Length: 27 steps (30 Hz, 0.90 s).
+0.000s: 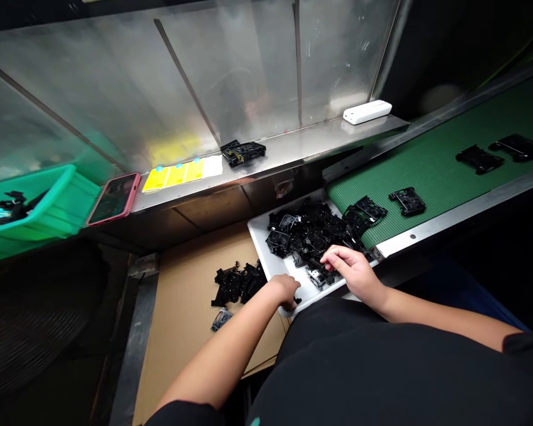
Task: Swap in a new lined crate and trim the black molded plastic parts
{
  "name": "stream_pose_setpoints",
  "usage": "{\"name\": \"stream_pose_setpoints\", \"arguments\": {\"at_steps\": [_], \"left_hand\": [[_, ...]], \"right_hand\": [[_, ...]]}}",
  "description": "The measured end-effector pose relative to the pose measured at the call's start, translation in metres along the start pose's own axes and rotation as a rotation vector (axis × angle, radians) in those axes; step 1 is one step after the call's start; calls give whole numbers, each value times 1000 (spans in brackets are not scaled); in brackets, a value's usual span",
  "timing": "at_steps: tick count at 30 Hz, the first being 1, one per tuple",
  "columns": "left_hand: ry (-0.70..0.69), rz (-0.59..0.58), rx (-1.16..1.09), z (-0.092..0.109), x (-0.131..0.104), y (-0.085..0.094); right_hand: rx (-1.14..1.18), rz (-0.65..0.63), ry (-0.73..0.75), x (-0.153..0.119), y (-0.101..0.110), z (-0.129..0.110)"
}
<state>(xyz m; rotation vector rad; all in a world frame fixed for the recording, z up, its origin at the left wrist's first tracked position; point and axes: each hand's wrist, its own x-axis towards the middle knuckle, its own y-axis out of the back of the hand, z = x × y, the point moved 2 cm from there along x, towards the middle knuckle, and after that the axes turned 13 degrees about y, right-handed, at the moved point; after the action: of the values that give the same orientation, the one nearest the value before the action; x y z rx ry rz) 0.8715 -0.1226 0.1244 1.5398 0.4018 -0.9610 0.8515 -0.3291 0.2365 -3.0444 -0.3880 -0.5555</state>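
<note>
A white tray (258, 232) holds a heap of black molded plastic parts (308, 234). My left hand (285, 289) is at the tray's near left edge, its fingers curled down; the end of a black plastic part (297, 300) shows beneath them. Over the near right of the heap, my right hand (353, 273) has its thumb and fingers pinched together. Whatever is between those fingertips is too small or hidden to make out. Just below the pinch lies a part with a shiny light face (315, 277).
More black parts (235, 284) and a grey part (221, 319) lie on cardboard (177, 296). A green conveyor belt (435, 160) carries several parts. The metal ledge (288, 160) holds a phone (114, 198), yellow labels (173, 177), black parts (243, 152) and a white device (367, 112). A green bin (66, 201) stands left.
</note>
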Motion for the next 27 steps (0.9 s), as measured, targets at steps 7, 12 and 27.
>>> {"name": "stream_pose_setpoints", "arguments": {"at_steps": [7, 12, 27], "left_hand": [[-27, -70, -23, -7, -11, 4], [-62, -10, -96, -16, -26, 11], [-321, -117, -2462, 51, -104, 11]], "right_hand": [[2, -17, -12, 2, -4, -1], [-12, 5, -1, 3, -2, 0], [1, -79, 49, 8, -21, -21]]}}
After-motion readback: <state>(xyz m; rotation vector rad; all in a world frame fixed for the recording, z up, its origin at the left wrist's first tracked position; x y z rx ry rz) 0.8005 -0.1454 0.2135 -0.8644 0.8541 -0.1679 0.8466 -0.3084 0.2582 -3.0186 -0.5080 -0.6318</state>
